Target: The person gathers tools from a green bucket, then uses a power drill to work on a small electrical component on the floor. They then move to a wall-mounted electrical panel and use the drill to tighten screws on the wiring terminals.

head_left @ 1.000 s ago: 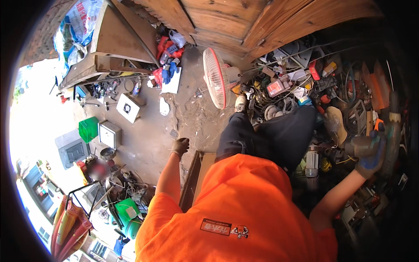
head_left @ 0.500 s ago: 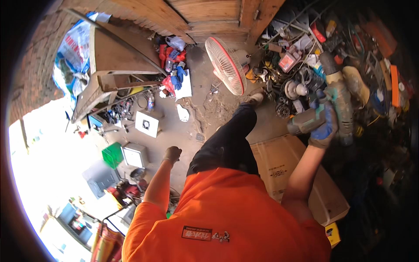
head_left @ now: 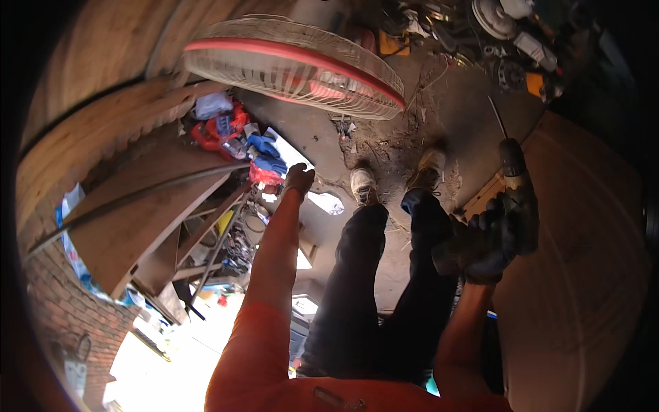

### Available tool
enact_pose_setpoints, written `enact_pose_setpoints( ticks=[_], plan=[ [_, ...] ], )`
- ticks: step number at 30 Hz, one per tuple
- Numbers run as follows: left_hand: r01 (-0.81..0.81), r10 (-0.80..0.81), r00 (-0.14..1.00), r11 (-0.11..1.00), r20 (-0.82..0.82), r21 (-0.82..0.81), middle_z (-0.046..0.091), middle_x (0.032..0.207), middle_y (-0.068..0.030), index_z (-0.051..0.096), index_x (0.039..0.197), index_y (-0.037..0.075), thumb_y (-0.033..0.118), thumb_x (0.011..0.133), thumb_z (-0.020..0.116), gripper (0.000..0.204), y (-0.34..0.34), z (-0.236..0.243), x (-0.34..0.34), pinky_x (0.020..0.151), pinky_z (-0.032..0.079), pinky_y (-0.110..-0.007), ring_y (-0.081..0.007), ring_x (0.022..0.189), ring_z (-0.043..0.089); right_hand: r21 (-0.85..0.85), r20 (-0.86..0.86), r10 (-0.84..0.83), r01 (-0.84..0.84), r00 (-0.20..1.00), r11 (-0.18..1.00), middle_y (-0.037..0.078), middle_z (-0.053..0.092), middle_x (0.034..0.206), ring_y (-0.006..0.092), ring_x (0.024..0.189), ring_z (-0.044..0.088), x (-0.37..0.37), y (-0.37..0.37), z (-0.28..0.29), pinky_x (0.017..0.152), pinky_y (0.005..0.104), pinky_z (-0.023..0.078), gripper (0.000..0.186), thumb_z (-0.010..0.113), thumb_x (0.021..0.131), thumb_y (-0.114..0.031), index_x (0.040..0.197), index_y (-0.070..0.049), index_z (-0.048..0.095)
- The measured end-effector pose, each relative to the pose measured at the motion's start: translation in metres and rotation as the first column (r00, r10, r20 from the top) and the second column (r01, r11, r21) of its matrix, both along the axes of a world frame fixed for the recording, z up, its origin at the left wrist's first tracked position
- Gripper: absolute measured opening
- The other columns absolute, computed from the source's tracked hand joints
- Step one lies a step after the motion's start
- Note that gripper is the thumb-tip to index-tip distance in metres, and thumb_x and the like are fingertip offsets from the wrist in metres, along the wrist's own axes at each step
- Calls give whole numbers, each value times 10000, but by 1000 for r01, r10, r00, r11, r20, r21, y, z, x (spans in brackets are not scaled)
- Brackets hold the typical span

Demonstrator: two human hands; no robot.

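Note:
My right hand (head_left: 486, 237), in a dark glove, is wrapped round the grip of a cordless drill (head_left: 526, 216). A long thin bit (head_left: 498, 118) sticks out of its chuck and points away from me. My left hand (head_left: 299, 181) is stretched forward, away from the drill, with its fingers curled in. Whether anything sits in those fingers is hidden. Near it lie a white board (head_left: 285, 147) and blue gloves (head_left: 266, 152). Beyond both hands stands an electric fan (head_left: 295, 65) with a wire cage and a red rim.
A large cardboard box (head_left: 570, 261) stands at my right. Loose tools and parts (head_left: 494, 20) are heaped at the far right. On the left are wooden panels (head_left: 144, 213), a long bar (head_left: 137, 196) and a brick wall (head_left: 75, 312). Scraps lie on the floor (head_left: 391, 147).
I have turned and come closer to the fan. My left arm has reached forward. The drill is lower and nearer my legs, still in my right hand, and its bit now shows.

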State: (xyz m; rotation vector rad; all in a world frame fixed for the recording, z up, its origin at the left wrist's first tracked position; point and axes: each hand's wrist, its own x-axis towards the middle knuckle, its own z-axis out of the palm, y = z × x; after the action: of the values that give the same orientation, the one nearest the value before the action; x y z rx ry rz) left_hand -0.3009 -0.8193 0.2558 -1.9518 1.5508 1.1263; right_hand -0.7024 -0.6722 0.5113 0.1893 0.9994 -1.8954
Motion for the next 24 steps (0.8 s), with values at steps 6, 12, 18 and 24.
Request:
enact_pose_setpoints(
  ticks=[6, 12, 18, 24],
  plan=[
    [-449, 462, 877, 886, -135, 117, 638, 763, -114, 586, 1047, -15, 141, 792, 643, 305, -8, -165, 60, 503, 524, -298, -157, 588, 621, 198, 33, -43, 35, 999, 980, 101, 633, 1082, 174, 883, 587, 35, 72, -70, 781, 322, 503, 424, 535, 967, -252, 1312, -15, 470],
    [-201, 202, 979, 964, -10, -172, 636, 902, -191, 536, 1058, -96, 178, 648, 729, 529, 5, -290, 128, 766, 489, -408, -318, 820, 596, 321, 27, 37, -44, 999, 946, 85, 629, 1076, 168, 916, 593, 20, 150, -71, 813, 322, 495, 402, 532, 964, -260, 1283, -18, 502],
    [-451, 403, 889, 854, -217, -260, 654, 865, -91, 608, 967, -57, 91, 678, 783, 369, 8, -257, 25, 736, 491, -326, -195, 759, 580, 334, 73, 121, -139, 990, 932, 70, 626, 1070, 162, 948, 599, 7, 171, -81, 845, 323, 488, 383, 529, 961, -268, 1254, -21, 534],
    [-435, 327, 897, 764, -296, -476, 681, 884, -68, 675, 970, -26, -1, 751, 724, 226, 4, -254, 15, 717, 484, -287, -135, 759, 575, -75, 602, -253, 369, 757, 926, 47, 619, 1077, 154, 955, 601, 12, 193, -82, 859, 320, 483, 363, 531, 958, -279, 1225, -34, 555]
  ],
)
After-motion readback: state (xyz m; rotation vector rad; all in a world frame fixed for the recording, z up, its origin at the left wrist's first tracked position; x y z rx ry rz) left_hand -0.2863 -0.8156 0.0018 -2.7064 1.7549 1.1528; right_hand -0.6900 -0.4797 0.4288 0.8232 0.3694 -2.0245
